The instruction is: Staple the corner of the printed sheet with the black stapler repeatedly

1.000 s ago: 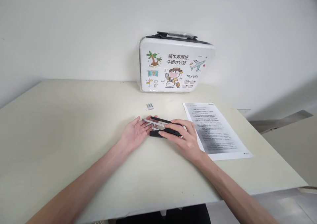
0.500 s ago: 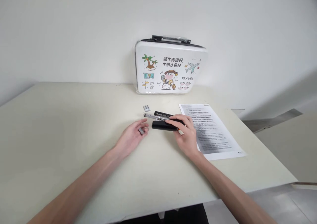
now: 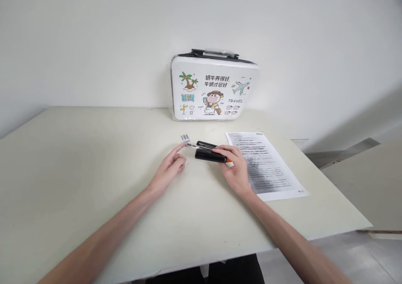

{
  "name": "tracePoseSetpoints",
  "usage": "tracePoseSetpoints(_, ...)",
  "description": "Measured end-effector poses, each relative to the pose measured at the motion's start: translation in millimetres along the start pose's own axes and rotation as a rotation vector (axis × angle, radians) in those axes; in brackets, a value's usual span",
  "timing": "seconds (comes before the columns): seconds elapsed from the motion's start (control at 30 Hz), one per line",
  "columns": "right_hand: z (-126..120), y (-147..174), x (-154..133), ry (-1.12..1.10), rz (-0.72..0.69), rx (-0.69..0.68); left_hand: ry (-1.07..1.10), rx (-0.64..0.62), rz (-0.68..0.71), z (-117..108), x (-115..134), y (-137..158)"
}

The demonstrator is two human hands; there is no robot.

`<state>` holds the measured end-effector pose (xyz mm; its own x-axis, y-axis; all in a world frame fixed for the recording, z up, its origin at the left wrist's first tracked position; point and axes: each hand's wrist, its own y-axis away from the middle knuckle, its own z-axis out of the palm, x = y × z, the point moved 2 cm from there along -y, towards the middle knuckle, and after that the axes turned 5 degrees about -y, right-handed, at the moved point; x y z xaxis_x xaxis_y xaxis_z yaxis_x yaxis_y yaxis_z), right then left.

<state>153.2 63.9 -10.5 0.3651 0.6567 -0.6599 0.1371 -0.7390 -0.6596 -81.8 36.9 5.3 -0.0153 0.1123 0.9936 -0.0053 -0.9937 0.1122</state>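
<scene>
My right hand point(image 3: 235, 167) grips a black stapler point(image 3: 209, 155) with an orange part near my fingers. The stapler is swung open, its silver magazine rail point(image 3: 192, 146) sticking out to the left between the two black halves. My left hand point(image 3: 171, 165) stretches its index finger to the rail's tip, touching or nearly touching it, while the other fingers are curled in. A grey strip of staples showed in those fingers a moment earlier; they hide it now. Just beyond the fingertip lie several staple strips point(image 3: 185, 137) on the table.
A white cartoon-printed case point(image 3: 188, 62) with a black handle stands against the wall at the back of the table point(image 3: 94, 150). Right of the stapler lies a printed sheet of paper point(image 3: 270, 162), partly behind my right hand.
My left hand has turned over, with the index finger now pointing at the rail's tip and the other fingers folded, hiding the staple strip. The stapler has tilted slightly in my right hand.
</scene>
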Motion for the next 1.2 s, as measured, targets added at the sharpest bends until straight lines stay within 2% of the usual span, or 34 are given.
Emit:
tracePoseSetpoints(0.2,0,1,1,-0.032,0.025,-0.036,-0.130,-0.213,0.030,6,0,5)
tracePoseSetpoints(0.3,1,2,2,-0.058,0.042,-0.034,-0.049,-0.199,-0.020,6,-1,5)
tracePoseSetpoints(0.47,3,1,5,-0.071,0.123,-0.028,0.241,-0.092,-0.140,2,0,1)
tracePoseSetpoints(0.63,4,1,12,-0.083,0.241,-0.020,0.396,-0.134,-0.189,1,-4,-4)
tracePoseSetpoints(0.73,7,2,16,-0.098,0.291,-0.046,0.475,-0.203,-0.272,4,-8,-3)
tracePoseSetpoints(0.87,13,1,19,-0.110,0.322,-0.099,0.473,-0.386,-0.380,9,-11,4)
tracePoseSetpoints(1.0,27,-5,19,-0.101,0.303,-0.169,0.443,-0.500,-0.408,13,-13,9)
tracePoseSetpoints(1.2,71,-31,15,0.028,0.190,-0.250,0.479,-0.510,-0.431,14,-17,9)
